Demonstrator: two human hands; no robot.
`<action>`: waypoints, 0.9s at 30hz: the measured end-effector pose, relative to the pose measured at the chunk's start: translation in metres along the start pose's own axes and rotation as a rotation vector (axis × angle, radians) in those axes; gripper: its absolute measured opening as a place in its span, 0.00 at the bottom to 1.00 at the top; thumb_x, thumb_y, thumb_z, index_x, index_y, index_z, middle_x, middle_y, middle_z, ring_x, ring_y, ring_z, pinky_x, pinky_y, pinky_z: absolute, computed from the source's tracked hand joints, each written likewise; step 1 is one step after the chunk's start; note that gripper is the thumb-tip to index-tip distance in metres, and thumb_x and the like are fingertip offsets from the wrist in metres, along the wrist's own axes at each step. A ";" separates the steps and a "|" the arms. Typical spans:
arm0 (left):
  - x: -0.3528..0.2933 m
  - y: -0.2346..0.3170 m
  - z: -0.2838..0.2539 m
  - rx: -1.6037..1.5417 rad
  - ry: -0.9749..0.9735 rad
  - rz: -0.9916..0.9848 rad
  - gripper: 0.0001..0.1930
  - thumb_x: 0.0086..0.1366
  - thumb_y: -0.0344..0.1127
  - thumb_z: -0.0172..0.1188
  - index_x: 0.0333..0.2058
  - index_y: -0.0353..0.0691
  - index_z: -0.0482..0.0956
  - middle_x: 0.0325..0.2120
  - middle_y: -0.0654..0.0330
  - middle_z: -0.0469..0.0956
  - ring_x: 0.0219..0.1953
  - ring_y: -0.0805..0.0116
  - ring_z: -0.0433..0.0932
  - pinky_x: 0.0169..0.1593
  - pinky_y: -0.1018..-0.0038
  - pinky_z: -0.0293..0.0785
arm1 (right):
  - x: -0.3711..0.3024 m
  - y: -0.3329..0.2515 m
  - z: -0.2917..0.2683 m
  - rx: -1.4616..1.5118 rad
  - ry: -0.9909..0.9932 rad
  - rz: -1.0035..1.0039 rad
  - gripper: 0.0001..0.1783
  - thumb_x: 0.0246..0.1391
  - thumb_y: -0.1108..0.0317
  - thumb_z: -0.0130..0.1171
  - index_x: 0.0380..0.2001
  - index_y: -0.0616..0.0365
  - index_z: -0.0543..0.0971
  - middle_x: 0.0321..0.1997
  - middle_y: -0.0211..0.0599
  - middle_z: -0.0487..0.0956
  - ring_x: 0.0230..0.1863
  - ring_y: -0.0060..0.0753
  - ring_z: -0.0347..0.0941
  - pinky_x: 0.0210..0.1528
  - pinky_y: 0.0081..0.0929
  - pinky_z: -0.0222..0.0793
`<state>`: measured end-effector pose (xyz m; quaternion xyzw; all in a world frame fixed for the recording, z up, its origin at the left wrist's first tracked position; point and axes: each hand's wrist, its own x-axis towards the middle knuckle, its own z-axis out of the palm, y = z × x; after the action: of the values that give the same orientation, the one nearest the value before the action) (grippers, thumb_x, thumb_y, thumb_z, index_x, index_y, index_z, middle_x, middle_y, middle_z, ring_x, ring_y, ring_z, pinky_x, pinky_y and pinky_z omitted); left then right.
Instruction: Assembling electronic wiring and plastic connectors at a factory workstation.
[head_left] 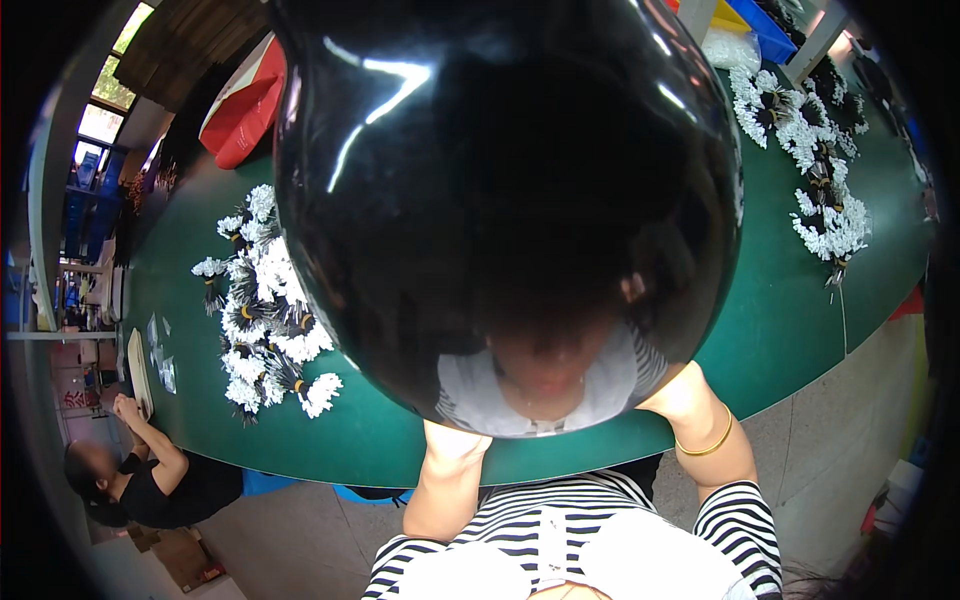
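We cannot tell whether the left hand (456, 443) or right hand (681, 392) grips anything, since the glossy black dome (500, 210) in front hides most of both, while white-tipped wire bundles (277, 275) lie left on the green table (790, 320) (presumably for easy reach)

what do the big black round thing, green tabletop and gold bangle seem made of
Black round thing: very glossy, with bright mirrored reflections; possibly plastic, glazed ceramic or stretched rubber, can't tell which. Green tabletop: perhaps laminate or vinyl, looking smooth and evenly coloured. Gold bangle: probably polished metal, from its yellow sheen.
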<state>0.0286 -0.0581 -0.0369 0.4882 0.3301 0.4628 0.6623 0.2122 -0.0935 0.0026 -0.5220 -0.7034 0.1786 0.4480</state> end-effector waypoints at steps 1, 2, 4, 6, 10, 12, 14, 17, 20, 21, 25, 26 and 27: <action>0.001 -0.002 -0.001 -0.004 0.003 0.001 0.07 0.54 0.20 0.55 0.33 0.25 0.76 0.28 0.55 0.73 0.28 0.70 0.72 0.34 0.78 0.71 | 0.000 0.000 0.001 -0.030 0.007 -0.024 0.08 0.44 0.73 0.54 0.32 0.61 0.76 0.27 0.40 0.75 0.30 0.40 0.71 0.34 0.32 0.69; 0.001 -0.003 -0.002 -0.003 0.006 0.006 0.07 0.54 0.20 0.55 0.33 0.25 0.76 0.28 0.55 0.73 0.28 0.70 0.72 0.34 0.78 0.71 | 0.000 0.001 0.001 -0.060 0.015 -0.048 0.09 0.44 0.73 0.54 0.32 0.60 0.76 0.27 0.40 0.75 0.30 0.40 0.71 0.33 0.32 0.69; 0.000 -0.002 -0.002 -0.005 0.028 -0.004 0.07 0.54 0.20 0.55 0.33 0.25 0.76 0.29 0.55 0.73 0.29 0.70 0.72 0.34 0.78 0.72 | -0.001 0.001 0.003 -0.117 0.025 -0.094 0.10 0.43 0.73 0.54 0.33 0.60 0.76 0.26 0.40 0.75 0.30 0.40 0.71 0.33 0.32 0.69; 0.001 0.004 0.006 0.018 0.063 -0.036 0.08 0.55 0.20 0.54 0.35 0.24 0.77 0.29 0.55 0.73 0.29 0.70 0.72 0.34 0.77 0.71 | -0.002 0.001 0.003 -0.119 0.032 -0.085 0.10 0.43 0.73 0.54 0.33 0.60 0.76 0.26 0.40 0.75 0.30 0.39 0.71 0.33 0.32 0.69; 0.002 0.003 0.008 0.051 0.040 0.043 0.11 0.56 0.23 0.52 0.37 0.25 0.77 0.31 0.54 0.73 0.30 0.69 0.71 0.35 0.77 0.70 | -0.004 0.001 0.005 -0.125 0.056 -0.048 0.10 0.43 0.73 0.53 0.33 0.59 0.76 0.26 0.39 0.74 0.30 0.39 0.70 0.33 0.32 0.69; 0.002 -0.001 0.004 0.166 -0.014 0.151 0.11 0.56 0.24 0.52 0.38 0.27 0.77 0.32 0.53 0.73 0.30 0.69 0.71 0.35 0.78 0.69 | -0.004 0.000 0.005 -0.123 0.049 -0.040 0.10 0.43 0.73 0.53 0.33 0.59 0.76 0.25 0.39 0.74 0.30 0.39 0.70 0.33 0.32 0.69; 0.002 0.000 0.004 0.278 -0.050 0.221 0.12 0.56 0.25 0.52 0.38 0.28 0.78 0.33 0.52 0.74 0.30 0.69 0.71 0.36 0.78 0.68 | -0.003 -0.002 0.005 -0.124 0.044 -0.031 0.10 0.44 0.73 0.53 0.33 0.59 0.76 0.25 0.39 0.74 0.29 0.39 0.70 0.32 0.32 0.69; 0.003 0.005 0.009 0.268 -0.002 0.159 0.13 0.56 0.26 0.51 0.39 0.29 0.78 0.34 0.51 0.74 0.31 0.69 0.71 0.37 0.79 0.68 | -0.004 -0.003 0.005 -0.182 0.004 0.062 0.11 0.44 0.72 0.53 0.34 0.58 0.76 0.24 0.39 0.73 0.28 0.39 0.69 0.32 0.32 0.69; 0.005 0.005 0.012 0.140 0.054 0.107 0.12 0.57 0.25 0.51 0.39 0.27 0.77 0.36 0.51 0.74 0.31 0.69 0.72 0.38 0.80 0.68 | -0.006 -0.001 0.007 -0.169 0.029 -0.030 0.11 0.45 0.72 0.53 0.35 0.58 0.76 0.23 0.38 0.72 0.28 0.39 0.68 0.31 0.32 0.68; 0.006 0.008 0.015 -0.048 0.120 0.009 0.12 0.56 0.23 0.52 0.39 0.26 0.76 0.37 0.51 0.74 0.33 0.69 0.73 0.40 0.80 0.68 | -0.006 -0.001 0.008 -0.177 0.057 -0.025 0.11 0.45 0.72 0.53 0.35 0.57 0.76 0.23 0.38 0.72 0.28 0.39 0.68 0.30 0.32 0.68; 0.006 0.012 0.022 -0.245 0.221 -0.065 0.14 0.54 0.18 0.54 0.42 0.24 0.72 0.40 0.51 0.74 0.37 0.68 0.74 0.43 0.79 0.69 | -0.005 0.001 0.009 -0.156 0.098 -0.050 0.11 0.45 0.72 0.53 0.35 0.57 0.76 0.21 0.38 0.71 0.27 0.38 0.67 0.28 0.32 0.67; 0.005 0.010 0.021 -0.249 0.232 -0.058 0.15 0.53 0.17 0.55 0.42 0.24 0.71 0.40 0.51 0.73 0.37 0.68 0.74 0.44 0.78 0.69 | -0.006 0.001 0.008 -0.156 0.098 -0.050 0.11 0.45 0.72 0.53 0.35 0.57 0.76 0.21 0.38 0.71 0.27 0.38 0.67 0.28 0.32 0.67; 0.005 0.005 0.012 -0.168 0.157 -0.015 0.18 0.52 0.17 0.55 0.44 0.25 0.70 0.41 0.50 0.73 0.39 0.67 0.74 0.45 0.78 0.69 | -0.006 0.000 0.007 -0.164 0.070 -0.026 0.11 0.45 0.72 0.53 0.35 0.57 0.76 0.22 0.38 0.71 0.26 0.38 0.67 0.28 0.32 0.67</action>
<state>0.0400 -0.0575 -0.0286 0.3908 0.3443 0.5207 0.6764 0.2062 -0.0971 -0.0036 -0.5536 -0.7065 0.0962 0.4303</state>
